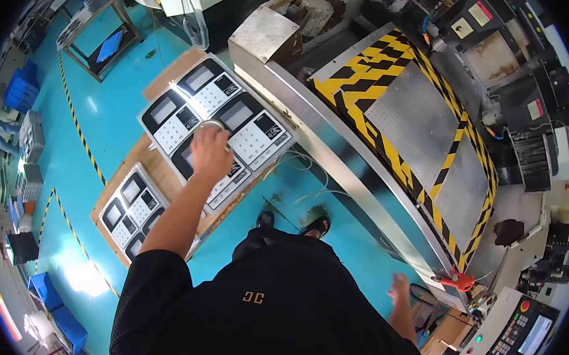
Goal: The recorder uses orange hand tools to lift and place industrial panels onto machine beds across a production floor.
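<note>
My left hand reaches over a stack of flat panels with black and white faces, printed keypads and window areas. Its fingers are curled round a small round object with a shiny rim, just above the panels; most of it is hidden under the hand. My right hand hangs low at my right side, away from the panels, fingers loosely apart and holding nothing. A smaller stack of similar panels lies to the left on the same wooden table.
A large machine stands at the right, its metal cover edged with yellow-black tape. A red-handled tool hangs at its near corner, beside a control panel. Blue bins and a cart stand left across the blue floor.
</note>
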Demonstrator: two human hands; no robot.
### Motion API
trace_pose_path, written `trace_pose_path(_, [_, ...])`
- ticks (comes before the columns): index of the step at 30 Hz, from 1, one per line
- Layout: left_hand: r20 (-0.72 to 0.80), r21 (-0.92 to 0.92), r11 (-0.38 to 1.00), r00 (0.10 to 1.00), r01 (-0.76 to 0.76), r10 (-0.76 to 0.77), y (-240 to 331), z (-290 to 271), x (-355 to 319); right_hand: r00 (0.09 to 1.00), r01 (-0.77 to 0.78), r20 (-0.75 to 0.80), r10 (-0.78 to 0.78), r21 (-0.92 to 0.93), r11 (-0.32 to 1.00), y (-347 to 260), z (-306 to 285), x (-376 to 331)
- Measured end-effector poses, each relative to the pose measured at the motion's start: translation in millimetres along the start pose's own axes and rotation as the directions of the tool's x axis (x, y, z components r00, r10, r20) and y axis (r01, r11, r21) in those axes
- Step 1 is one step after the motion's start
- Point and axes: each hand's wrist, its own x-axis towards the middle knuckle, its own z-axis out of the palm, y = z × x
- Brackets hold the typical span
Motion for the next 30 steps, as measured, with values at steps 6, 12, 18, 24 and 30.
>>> trace_pose_path(6, [0.427, -0.162, 0.893, 0.787, -0.419, 0.446, 77, 68, 56, 0.857, 0.442, 0.409, -0.312, -0.274, 0.854, -53, 113, -70])
trace_pose_path(12, [0.349, 0.013, 0.785, 0.739, -0.619, 0.577, 104, 104, 74, 0.918, 0.309, 0.297, -0.264, -0.116, 0.944, -25, 102, -67])
trace_pose_path(18, [0.592, -0.124, 0.81, 0.612, -0.574, 0.525, 112, 95, 88, 0.974, 0.104, 0.205, -0.093, -0.041, 0.994, 2, 79, -102])
trace_pose_path(24, [0.578, -0.13, 0.803, 0.614, -0.581, 0.538, 114, 95, 103, 0.925, 0.187, 0.358, -0.129, -0.131, 0.974, 44, 108, -84])
trace_pose_path(30, [0.496, -0.249, 0.773, 0.609, -0.584, 0.619, 107, 94, 110, 0.848, 0.47, 0.371, -0.379, -0.197, 0.86, 31, 111, -59])
